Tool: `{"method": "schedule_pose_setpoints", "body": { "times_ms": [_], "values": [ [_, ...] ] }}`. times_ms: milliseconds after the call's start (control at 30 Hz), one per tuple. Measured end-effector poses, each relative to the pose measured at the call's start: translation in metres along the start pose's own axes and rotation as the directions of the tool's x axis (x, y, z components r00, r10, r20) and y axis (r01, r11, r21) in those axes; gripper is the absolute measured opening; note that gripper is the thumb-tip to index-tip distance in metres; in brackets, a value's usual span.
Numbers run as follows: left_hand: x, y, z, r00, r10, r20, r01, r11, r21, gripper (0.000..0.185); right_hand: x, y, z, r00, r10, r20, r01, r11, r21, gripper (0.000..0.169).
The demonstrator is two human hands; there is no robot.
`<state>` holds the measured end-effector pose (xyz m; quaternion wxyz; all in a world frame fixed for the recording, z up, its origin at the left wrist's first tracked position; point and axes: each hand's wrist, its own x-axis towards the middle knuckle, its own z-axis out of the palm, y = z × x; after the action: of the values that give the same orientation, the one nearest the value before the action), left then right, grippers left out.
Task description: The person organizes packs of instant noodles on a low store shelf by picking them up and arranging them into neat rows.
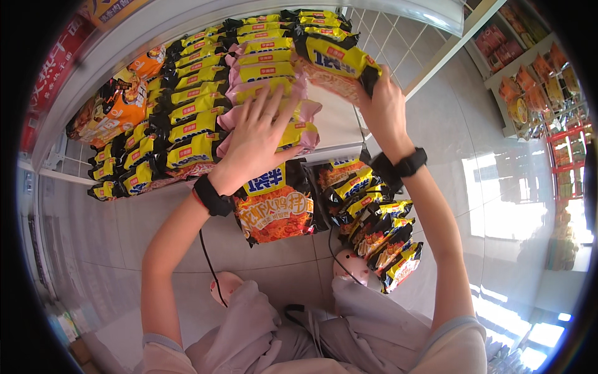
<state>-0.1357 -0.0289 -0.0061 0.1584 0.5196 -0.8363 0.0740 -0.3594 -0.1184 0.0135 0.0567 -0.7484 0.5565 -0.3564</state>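
My right hand (385,110) grips one end of a black and yellow instant noodle packet (338,58), held tilted over the right part of the shelf. My left hand (259,133) lies with spread fingers on a row of pink and yellow noodle packets (266,71), holding nothing that I can see. Rows of black and yellow packets (194,107) stand on edge to its left. In front of the shelf, a large noodle packet (275,205) shows its printed face. A line of more noodle packets (369,210) leans in a slanting stack to the right, near my foot.
Orange noodle packs (117,107) stand at the shelf's left end. A white wire divider (392,42) edges the shelf on the right. The white shelf board (336,117) shows beside the pink row. Two pink shoes (225,287) are on the tiled floor. Stocked shelves (537,89) stand far right.
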Motion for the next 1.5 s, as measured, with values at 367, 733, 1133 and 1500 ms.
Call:
{"method": "schedule_pose_setpoints", "body": {
  "times_ms": [367, 733, 1133, 1500],
  "values": [
    [0.004, 0.001, -0.001, 1.000, 0.015, -0.016, -0.015, 0.999, -0.031, 0.082, 0.030, 0.042, 0.089, 0.985, 0.162, -0.055, -0.149, 0.969, 0.197, 0.062],
    [0.004, 0.003, -0.001, 1.000, 0.001, -0.023, -0.001, 1.000, -0.027, 0.081, 0.038, 0.048, 0.061, 0.995, 0.054, 0.083, -0.044, 0.991, -0.126, 0.044],
    [0.003, 0.002, 0.002, 0.999, -0.007, -0.033, 0.005, 0.999, -0.054, 0.081, 0.029, 0.038, 0.066, 0.991, 0.132, 0.010, -0.132, 0.990, -0.045, 0.035],
    [0.008, 0.005, 0.000, 0.998, 0.014, -0.059, -0.017, 0.999, -0.041, 0.078, 0.056, 0.049, 0.088, 0.986, -0.168, -0.007, 0.168, 0.985, 0.036, 0.075]
  ]
}}
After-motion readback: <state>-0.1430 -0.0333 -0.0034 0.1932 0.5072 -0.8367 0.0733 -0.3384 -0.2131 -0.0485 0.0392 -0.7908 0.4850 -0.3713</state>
